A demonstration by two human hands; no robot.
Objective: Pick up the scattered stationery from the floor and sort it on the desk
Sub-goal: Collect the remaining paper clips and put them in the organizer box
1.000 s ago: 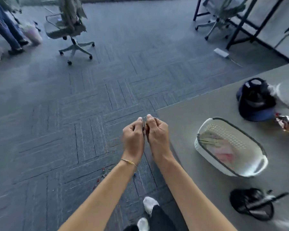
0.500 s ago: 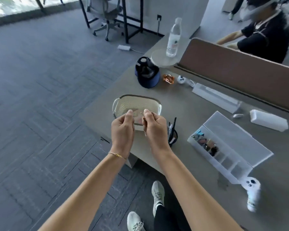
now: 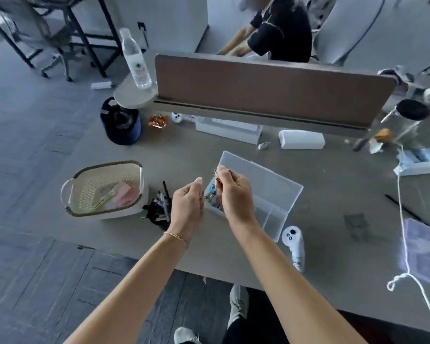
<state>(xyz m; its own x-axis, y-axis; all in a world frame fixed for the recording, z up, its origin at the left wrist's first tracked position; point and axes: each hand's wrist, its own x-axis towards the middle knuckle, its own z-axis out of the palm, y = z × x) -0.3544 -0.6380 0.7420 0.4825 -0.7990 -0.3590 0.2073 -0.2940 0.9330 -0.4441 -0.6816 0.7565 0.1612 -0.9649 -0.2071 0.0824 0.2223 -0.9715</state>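
Sorting looks partly done. Clear compartment box (image 3: 263, 192) lies lid-open on the desk (image 3: 333, 244), directly under and beyond the right hand; its compartments nearest the left hand already hold small coloured items, while the ones to the right of the right wrist look unfilled. Left of the left hand, a black pen cup (image 3: 159, 209) holds pens, and further left a white basket (image 3: 104, 192) holds paper-like pieces. No floor stationery shows in this view, so what is left to collect I cannot tell.

Right hand (image 3: 233, 192): fingers curled, fingertips pinching small metal clips (image 3: 217, 173), raised just above the box's filled end; likely about to be dropped in.

Left hand (image 3: 188, 203): loosely curled, just beside the right; whether it holds anything I cannot tell.
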